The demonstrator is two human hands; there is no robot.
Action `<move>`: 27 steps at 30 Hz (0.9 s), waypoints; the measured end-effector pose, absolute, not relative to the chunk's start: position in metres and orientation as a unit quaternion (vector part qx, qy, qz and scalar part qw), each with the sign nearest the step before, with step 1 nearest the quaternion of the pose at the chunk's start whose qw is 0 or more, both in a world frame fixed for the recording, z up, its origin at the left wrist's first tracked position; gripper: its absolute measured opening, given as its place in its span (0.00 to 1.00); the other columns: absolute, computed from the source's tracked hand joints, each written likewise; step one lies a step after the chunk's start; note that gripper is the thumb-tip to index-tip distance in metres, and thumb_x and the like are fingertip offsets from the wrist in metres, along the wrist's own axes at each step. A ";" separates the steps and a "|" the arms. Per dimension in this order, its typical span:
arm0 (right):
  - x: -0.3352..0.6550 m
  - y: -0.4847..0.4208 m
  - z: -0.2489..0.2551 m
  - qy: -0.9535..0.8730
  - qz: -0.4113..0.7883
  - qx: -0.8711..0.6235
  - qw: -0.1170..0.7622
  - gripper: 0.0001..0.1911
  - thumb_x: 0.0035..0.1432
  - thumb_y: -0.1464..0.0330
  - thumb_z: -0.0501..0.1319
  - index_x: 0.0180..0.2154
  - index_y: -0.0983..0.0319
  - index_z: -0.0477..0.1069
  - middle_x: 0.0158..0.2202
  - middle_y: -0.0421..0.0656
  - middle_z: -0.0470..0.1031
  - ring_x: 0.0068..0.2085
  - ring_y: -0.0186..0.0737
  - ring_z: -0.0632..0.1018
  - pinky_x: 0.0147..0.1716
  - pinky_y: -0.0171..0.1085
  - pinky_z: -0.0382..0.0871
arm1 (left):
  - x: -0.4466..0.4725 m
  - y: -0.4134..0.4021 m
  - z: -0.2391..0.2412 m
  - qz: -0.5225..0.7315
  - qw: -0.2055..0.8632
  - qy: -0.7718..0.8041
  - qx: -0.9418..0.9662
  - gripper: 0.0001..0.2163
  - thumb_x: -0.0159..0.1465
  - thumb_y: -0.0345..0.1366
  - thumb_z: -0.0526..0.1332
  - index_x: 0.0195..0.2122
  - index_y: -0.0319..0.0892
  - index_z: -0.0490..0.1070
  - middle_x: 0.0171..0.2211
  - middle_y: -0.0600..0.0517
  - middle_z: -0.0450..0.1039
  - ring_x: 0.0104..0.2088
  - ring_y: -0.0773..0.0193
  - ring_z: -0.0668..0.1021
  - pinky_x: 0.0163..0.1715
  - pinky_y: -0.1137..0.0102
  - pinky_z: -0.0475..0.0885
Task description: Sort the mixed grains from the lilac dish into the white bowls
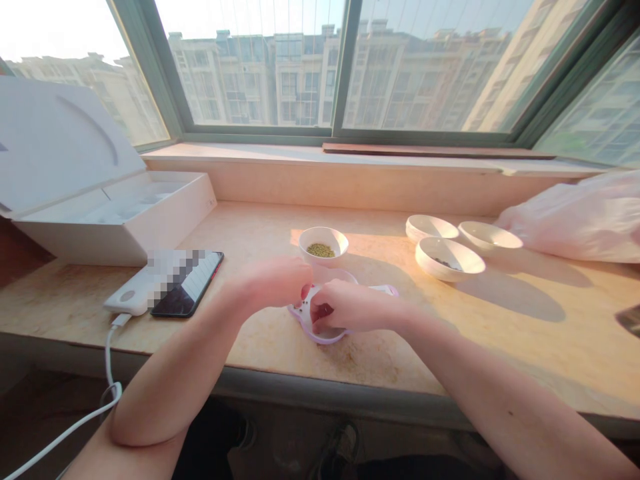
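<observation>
A shallow white tray with a purple rim (327,340) lies on the counter in front of me, with a few small dark beans on its left part. Over its left edge is my left hand (285,280), fingers curled together and their tips mostly hidden. My right hand (340,305) is above the tray's middle, its thumb and fingers bent into a pinch; whatever they hold is too small to make out. Just behind the tray stands a white bowl (310,241) with green mung beans (321,250) at its bottom.
Three white bowls (445,267) stand together at the right, the front one holding dark bits. Behind them is a pinkish plastic bag (580,220). At the left are an open white box (170,213), a white power bank (131,293) with a cable (109,353), and a black phone (180,300).
</observation>
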State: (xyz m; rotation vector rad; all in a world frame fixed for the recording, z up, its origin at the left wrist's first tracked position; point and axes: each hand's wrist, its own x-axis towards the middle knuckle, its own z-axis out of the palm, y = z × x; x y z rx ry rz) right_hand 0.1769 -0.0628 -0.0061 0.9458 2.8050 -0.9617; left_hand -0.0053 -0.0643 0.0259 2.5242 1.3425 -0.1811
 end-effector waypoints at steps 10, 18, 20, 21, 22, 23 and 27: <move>0.200 -0.048 0.017 0.896 -0.343 0.280 -0.039 0.07 0.57 0.68 0.61 0.27 0.61 0.70 0.25 0.36 0.69 0.28 0.33 0.69 0.26 0.34 0.58 | 0.010 -0.068 0.019 -0.096 0.118 0.471 0.869 0.11 0.50 0.21 0.62 0.15 0.40 0.69 0.16 0.52 0.65 0.21 0.61 0.71 0.26 0.66 0.64; 0.217 -0.022 0.018 0.840 -0.348 0.394 -0.135 0.09 0.58 0.62 0.63 0.31 0.61 0.75 0.28 0.39 0.75 0.31 0.36 0.73 0.29 0.35 0.62 | 0.012 -0.071 0.016 -0.109 0.076 0.462 0.877 0.09 0.55 0.24 0.59 0.22 0.41 0.74 0.15 0.53 0.64 0.20 0.63 0.70 0.23 0.68 0.59; 0.214 -0.017 0.012 0.818 -0.323 0.433 -0.198 0.10 0.59 0.60 0.63 0.33 0.60 0.76 0.32 0.41 0.77 0.33 0.38 0.74 0.31 0.36 0.64 | 0.010 -0.070 0.019 -0.110 0.089 0.458 0.877 0.10 0.56 0.24 0.59 0.20 0.41 0.73 0.15 0.53 0.64 0.20 0.64 0.69 0.23 0.68 0.58; 0.211 -0.014 0.009 0.805 -0.303 0.454 -0.234 0.11 0.60 0.59 0.63 0.35 0.60 0.76 0.34 0.42 0.78 0.34 0.39 0.74 0.32 0.36 0.64 | 0.009 -0.069 0.021 -0.100 0.102 0.454 0.879 0.10 0.56 0.24 0.59 0.20 0.41 0.72 0.16 0.53 0.65 0.20 0.65 0.68 0.23 0.68 0.57; 0.209 -0.010 0.004 0.792 -0.277 0.472 -0.269 0.12 0.62 0.59 0.62 0.36 0.60 0.75 0.35 0.43 0.78 0.34 0.39 0.75 0.33 0.37 0.65 | 0.007 -0.067 0.024 -0.082 0.118 0.449 0.882 0.10 0.56 0.24 0.60 0.20 0.40 0.72 0.17 0.53 0.66 0.20 0.66 0.68 0.23 0.69 0.57; 0.206 -0.006 0.000 0.784 -0.248 0.485 -0.297 0.12 0.63 0.59 0.61 0.36 0.60 0.75 0.35 0.43 0.79 0.34 0.39 0.75 0.34 0.37 0.66 | 0.006 -0.064 0.027 -0.060 0.134 0.441 0.885 0.09 0.57 0.24 0.60 0.21 0.40 0.72 0.19 0.53 0.69 0.21 0.66 0.69 0.24 0.69 0.57; 0.198 0.009 -0.015 0.783 -0.156 0.502 -0.332 0.07 0.64 0.67 0.59 0.38 0.61 0.75 0.37 0.45 0.80 0.36 0.40 0.76 0.39 0.39 0.68 | -0.001 -0.049 0.036 0.039 0.178 0.412 0.893 0.08 0.61 0.27 0.58 0.30 0.41 0.76 0.29 0.53 0.76 0.29 0.67 0.73 0.29 0.71 0.61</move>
